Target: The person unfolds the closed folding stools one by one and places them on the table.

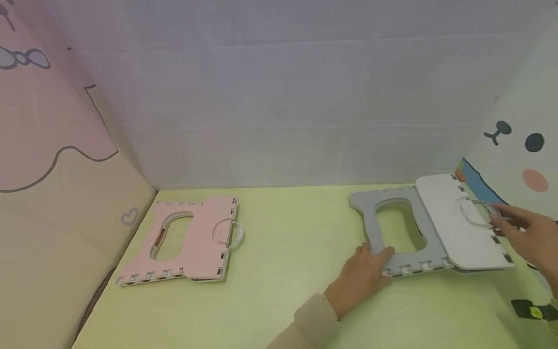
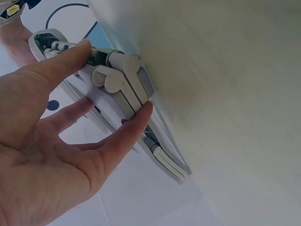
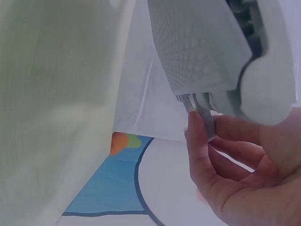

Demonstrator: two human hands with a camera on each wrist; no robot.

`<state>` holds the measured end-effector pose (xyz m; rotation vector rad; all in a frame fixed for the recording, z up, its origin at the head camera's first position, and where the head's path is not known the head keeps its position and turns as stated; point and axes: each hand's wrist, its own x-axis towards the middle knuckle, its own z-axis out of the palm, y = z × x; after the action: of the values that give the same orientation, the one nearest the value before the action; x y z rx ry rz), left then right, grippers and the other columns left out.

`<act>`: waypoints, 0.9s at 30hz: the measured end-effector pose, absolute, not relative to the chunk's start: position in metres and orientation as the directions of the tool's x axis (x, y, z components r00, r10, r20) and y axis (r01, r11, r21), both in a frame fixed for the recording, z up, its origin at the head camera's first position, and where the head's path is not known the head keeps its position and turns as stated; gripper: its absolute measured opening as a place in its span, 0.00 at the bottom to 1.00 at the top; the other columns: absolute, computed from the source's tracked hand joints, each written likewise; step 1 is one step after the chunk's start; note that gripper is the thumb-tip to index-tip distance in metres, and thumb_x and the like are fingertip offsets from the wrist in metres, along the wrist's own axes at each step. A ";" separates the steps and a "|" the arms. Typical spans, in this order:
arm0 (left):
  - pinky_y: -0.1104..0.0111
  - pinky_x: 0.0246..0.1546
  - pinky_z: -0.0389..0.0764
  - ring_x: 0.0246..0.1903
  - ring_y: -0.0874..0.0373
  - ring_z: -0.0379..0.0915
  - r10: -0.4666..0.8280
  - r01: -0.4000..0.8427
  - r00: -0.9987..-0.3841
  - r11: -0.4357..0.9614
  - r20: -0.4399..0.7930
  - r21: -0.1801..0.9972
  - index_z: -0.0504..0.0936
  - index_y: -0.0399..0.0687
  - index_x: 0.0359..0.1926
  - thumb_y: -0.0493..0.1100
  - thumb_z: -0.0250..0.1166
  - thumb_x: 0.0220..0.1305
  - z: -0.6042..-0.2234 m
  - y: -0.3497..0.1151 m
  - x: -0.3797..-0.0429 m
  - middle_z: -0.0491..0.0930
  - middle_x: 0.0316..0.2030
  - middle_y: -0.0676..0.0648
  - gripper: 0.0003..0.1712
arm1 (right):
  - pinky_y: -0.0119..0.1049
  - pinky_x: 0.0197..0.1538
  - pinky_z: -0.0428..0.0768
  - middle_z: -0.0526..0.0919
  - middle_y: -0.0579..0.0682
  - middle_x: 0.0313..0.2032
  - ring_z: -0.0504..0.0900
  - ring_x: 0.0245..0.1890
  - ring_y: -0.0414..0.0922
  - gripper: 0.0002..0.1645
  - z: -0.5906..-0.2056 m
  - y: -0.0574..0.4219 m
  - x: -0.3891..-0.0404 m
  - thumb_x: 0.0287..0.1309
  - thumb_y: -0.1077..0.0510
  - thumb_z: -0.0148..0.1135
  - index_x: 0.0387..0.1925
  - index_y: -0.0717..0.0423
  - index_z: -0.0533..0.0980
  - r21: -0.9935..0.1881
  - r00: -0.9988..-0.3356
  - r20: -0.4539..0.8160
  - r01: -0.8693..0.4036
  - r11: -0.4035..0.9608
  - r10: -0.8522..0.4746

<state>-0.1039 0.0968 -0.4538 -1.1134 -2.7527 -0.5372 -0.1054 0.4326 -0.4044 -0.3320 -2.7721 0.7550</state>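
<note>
A folded step stool with grey legs (image 1: pixel 369 220) and a white top (image 1: pixel 453 228) is at the right side of the table, tilted with its top end raised. My left hand (image 1: pixel 362 276) grips the near corner of the grey legs. In the left wrist view, the thumb and fingers (image 2: pixel 129 129) lie on opposite sides of the folded edge. My right hand (image 1: pixel 529 235) pinches the stool's carry handle (image 3: pixel 207 125) between thumb and fingers, beyond the table's right edge. Seen from the right wrist, the stool's dotted underside faces the camera.
A second folded step stool, pink (image 1: pixel 202 242), lies flat at the table's left with its handle pointing right. Pale yellow tabletop (image 1: pixel 287 252) lies between the stools. A plain cloth (image 1: pixel 287 97) hangs behind, and printed cloths flank both sides.
</note>
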 end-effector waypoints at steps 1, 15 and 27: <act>0.81 0.24 0.66 0.35 0.65 0.69 0.647 0.689 -0.724 0.667 0.238 0.283 0.75 0.57 0.66 0.54 0.73 0.64 -0.453 0.097 -0.104 0.76 0.41 0.48 0.31 | 0.74 0.47 0.70 0.72 0.85 0.52 0.77 0.44 0.80 0.30 -0.403 0.432 -0.106 0.81 0.58 0.47 0.72 0.75 0.59 -0.521 -0.942 0.185 0.147 0.841 0.279; 0.81 0.25 0.63 0.33 0.69 0.63 0.626 0.643 -0.758 0.668 0.185 0.375 0.75 0.58 0.67 0.53 0.76 0.61 -0.452 0.088 -0.109 0.76 0.40 0.51 0.35 | 0.46 0.36 0.79 0.74 0.82 0.50 0.82 0.28 0.40 0.30 -0.388 0.421 -0.108 0.80 0.56 0.49 0.71 0.73 0.62 -0.536 -0.939 0.208 0.125 0.835 0.274; 0.82 0.27 0.65 0.31 0.69 0.64 0.626 0.639 -0.756 0.643 0.192 0.422 0.73 0.57 0.66 0.54 0.77 0.59 -0.453 0.079 -0.109 0.76 0.40 0.51 0.37 | 0.20 0.22 0.69 0.72 0.83 0.55 0.58 0.29 0.08 0.31 -0.370 0.404 -0.107 0.79 0.56 0.51 0.73 0.71 0.61 -0.599 -0.933 0.251 0.059 0.798 0.258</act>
<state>-0.1090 0.0792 -0.4531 -1.0862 -2.8211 -0.7421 -0.1065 0.4038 -0.3696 -0.2424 -2.6658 0.8729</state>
